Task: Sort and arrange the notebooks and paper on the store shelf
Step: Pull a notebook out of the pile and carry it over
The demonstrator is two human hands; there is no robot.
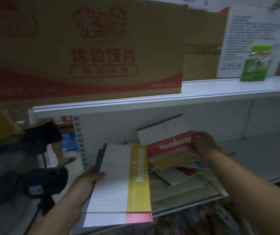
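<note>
— Where were the notebooks at that moment?

— Split between the hands and the shelf. At lower centre of the frame, the left hand (86,181) was grasping a small stack by its dark spine edge, with the thumb laid across the top cover. The top one was a yellow-banded notebook (118,180), and a pink-banded notebook (139,217) showed just beneath it at the bottom edge.

— And the other hand?

— At right of centre, the right hand (204,143) was clenched on the right end of a red-banded notebook (171,144). It held it tilted over a loose pile of notebooks (174,170) lying askew on the lower shelf (271,160). I could not tell whether the red one touched the pile.

— Anything behind that?

— A white notebook (161,131) leaned against the back panel, just above the red one.

— What sat higher up?

— The upper shelf (152,100) ran across the middle of the frame. It carried a large cardboard box (85,48) with red print at upper left and a plainer second box (202,48) beside it. At upper right stood a white printed sheet (254,31) with a green packet (254,63) in front of it.

— And on the left?

— A dark device (47,180) stood at lower left, near the left forearm; it was too blurred to name.
</note>
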